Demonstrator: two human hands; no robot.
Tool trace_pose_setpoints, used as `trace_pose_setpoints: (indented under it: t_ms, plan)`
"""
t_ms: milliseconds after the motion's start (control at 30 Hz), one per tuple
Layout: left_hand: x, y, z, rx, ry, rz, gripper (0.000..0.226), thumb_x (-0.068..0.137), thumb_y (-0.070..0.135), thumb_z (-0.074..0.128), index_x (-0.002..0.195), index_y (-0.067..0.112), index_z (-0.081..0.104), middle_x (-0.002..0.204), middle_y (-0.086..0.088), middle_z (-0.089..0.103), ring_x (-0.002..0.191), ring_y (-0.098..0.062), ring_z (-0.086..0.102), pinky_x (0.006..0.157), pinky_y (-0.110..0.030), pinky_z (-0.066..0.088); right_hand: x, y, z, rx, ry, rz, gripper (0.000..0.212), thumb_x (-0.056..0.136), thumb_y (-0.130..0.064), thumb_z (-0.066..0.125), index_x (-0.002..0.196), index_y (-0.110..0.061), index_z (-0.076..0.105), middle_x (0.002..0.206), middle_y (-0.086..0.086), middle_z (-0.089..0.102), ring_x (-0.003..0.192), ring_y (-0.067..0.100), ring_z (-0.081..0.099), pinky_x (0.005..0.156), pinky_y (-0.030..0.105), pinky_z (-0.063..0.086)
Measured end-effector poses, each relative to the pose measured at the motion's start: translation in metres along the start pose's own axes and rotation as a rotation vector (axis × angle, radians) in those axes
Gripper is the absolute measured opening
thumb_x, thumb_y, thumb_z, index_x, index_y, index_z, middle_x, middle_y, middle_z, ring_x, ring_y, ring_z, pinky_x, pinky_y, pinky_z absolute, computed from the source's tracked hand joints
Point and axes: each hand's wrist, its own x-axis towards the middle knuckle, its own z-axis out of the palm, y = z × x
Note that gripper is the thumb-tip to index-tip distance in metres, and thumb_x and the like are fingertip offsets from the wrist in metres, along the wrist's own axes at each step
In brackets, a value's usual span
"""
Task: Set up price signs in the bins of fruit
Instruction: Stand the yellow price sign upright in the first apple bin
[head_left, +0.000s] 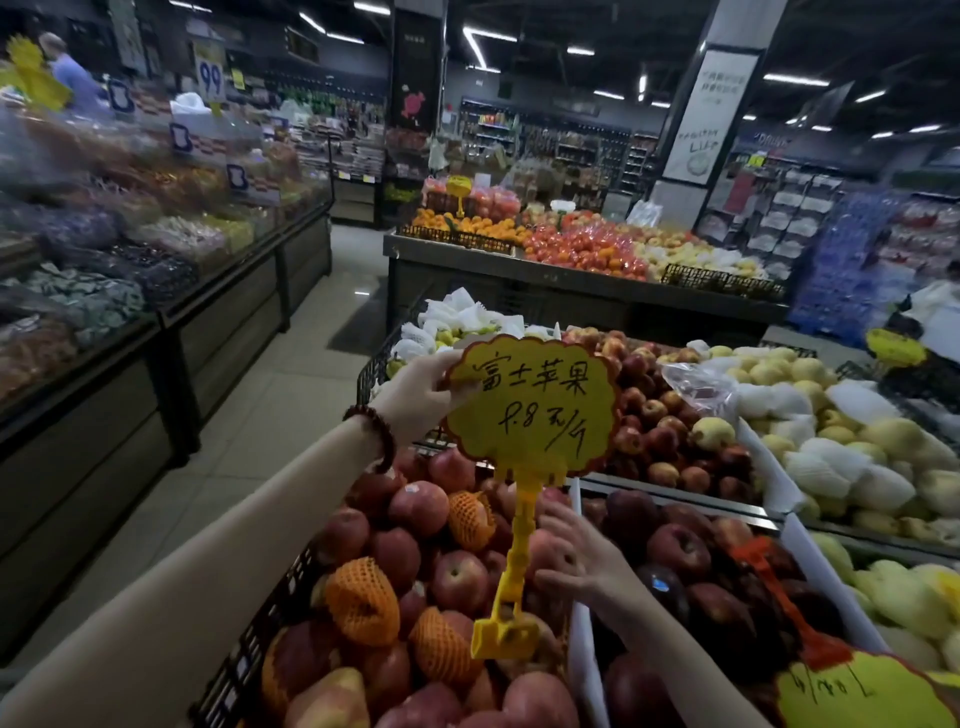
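A yellow price sign (535, 405) with a scalloped red edge and black handwriting hangs over the bin of red apples (415, 519). My left hand (423, 392) pinches the card's left edge. The sign's yellow jointed stem (519, 545) runs down to a clip (501, 636) that hangs just above the apples. My right hand (576, 561) lies with fingers spread on the apples right behind the stem, beside the white divider (582, 649). Several apples wear orange foam nets (363, 600).
A second yellow sign (852, 696) lies at the lower right on darker apples (680, 551), with a red stem. Pale pears (852, 467) fill bins to the right. An aisle (270, 405) runs left past display counters (156, 332); more fruit tables (582, 249) stand ahead.
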Motion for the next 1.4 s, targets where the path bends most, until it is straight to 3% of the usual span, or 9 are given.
trace_pose_setpoints:
  t_ms: [133,300,467,600,767,900,1133,1300,1400]
  plan:
    - [0.014,-0.003,0.013,-0.09,0.03,-0.064,0.025,0.09,0.014,0.055,0.115,0.01,0.058,0.105,-0.002,0.063,0.097,-0.015,0.059,0.084,-0.029,0.053,-0.006,0.005,0.007,0.09,-0.083,0.059,0.052,0.062,-0.025,0.08,0.111,-0.013,0.065,0.095,0.003,0.074,0.084,0.013,0.07,0.071,0.022,0.057]
    - [0.025,-0.024,0.021,-0.065,0.097,-0.153,0.019,0.091,0.016,0.054,0.108,0.01,0.06,0.098,-0.002,0.064,0.096,-0.021,0.061,0.082,-0.03,0.05,-0.013,0.007,0.013,-0.011,-0.078,0.053,0.054,0.058,-0.021,0.083,0.108,-0.023,0.065,0.095,0.0,0.072,0.089,0.01,0.069,0.075,0.025,0.054]
    - [0.029,-0.036,0.025,-0.132,0.112,-0.192,0.018,0.092,0.014,0.054,0.108,0.011,0.06,0.095,0.003,0.064,0.096,-0.018,0.06,0.088,-0.03,0.048,-0.012,0.002,0.017,-0.047,-0.061,0.046,0.025,0.069,-0.015,0.077,0.094,-0.021,0.074,0.084,-0.006,0.077,0.087,0.008,0.069,0.076,0.022,0.053]
    - [0.032,-0.043,0.028,-0.113,0.079,-0.176,0.019,0.091,0.013,0.054,0.109,0.01,0.06,0.104,-0.006,0.066,0.102,-0.022,0.061,0.095,-0.036,0.049,-0.01,-0.005,0.019,-0.05,-0.12,0.096,0.03,0.075,-0.02,0.079,0.104,-0.018,0.073,0.097,0.0,0.076,0.098,0.015,0.071,0.082,0.025,0.055]
    - [0.041,-0.053,0.026,-0.036,0.066,-0.145,0.017,0.09,0.018,0.056,0.103,0.01,0.064,0.102,-0.011,0.069,0.097,-0.026,0.063,0.093,-0.047,0.051,-0.003,-0.01,0.019,-0.035,-0.144,0.092,0.029,0.071,-0.027,0.077,0.1,-0.031,0.071,0.088,-0.008,0.075,0.094,0.009,0.069,0.078,0.023,0.055]
    - [0.045,-0.053,0.029,-0.044,0.069,-0.151,0.015,0.091,0.016,0.055,0.102,0.01,0.063,0.103,-0.013,0.068,0.098,-0.027,0.063,0.092,-0.047,0.051,0.003,-0.011,0.016,-0.044,-0.143,0.053,0.024,0.077,-0.01,0.075,0.098,-0.021,0.072,0.087,-0.006,0.077,0.091,0.007,0.07,0.077,0.018,0.054]
    - [0.048,-0.06,0.032,-0.029,0.03,-0.157,0.014,0.09,0.018,0.056,0.099,0.01,0.063,0.103,-0.016,0.067,0.099,-0.031,0.062,0.092,-0.051,0.05,0.009,-0.011,0.015,-0.121,-0.174,-0.006,0.028,0.071,-0.008,0.081,0.095,-0.02,0.072,0.085,-0.006,0.076,0.089,0.009,0.071,0.077,0.02,0.054]
    - [0.049,-0.061,0.04,-0.043,-0.014,-0.177,0.018,0.091,0.022,0.055,0.107,0.015,0.06,0.107,-0.007,0.067,0.1,-0.021,0.062,0.091,-0.043,0.053,0.014,-0.003,0.013,-0.306,-0.064,-0.096,0.01,0.07,-0.026,0.08,0.073,-0.033,0.073,0.076,-0.008,0.076,0.083,0.006,0.073,0.077,0.022,0.057]
    - [0.049,-0.064,0.042,-0.041,-0.027,-0.188,0.017,0.093,0.031,0.048,0.109,0.025,0.054,0.094,0.007,0.062,0.092,-0.014,0.06,0.078,-0.025,0.051,0.022,0.003,0.008,-0.383,-0.009,-0.115,0.008,0.071,-0.026,0.076,0.072,-0.034,0.072,0.074,-0.01,0.076,0.079,0.003,0.072,0.074,0.021,0.057]
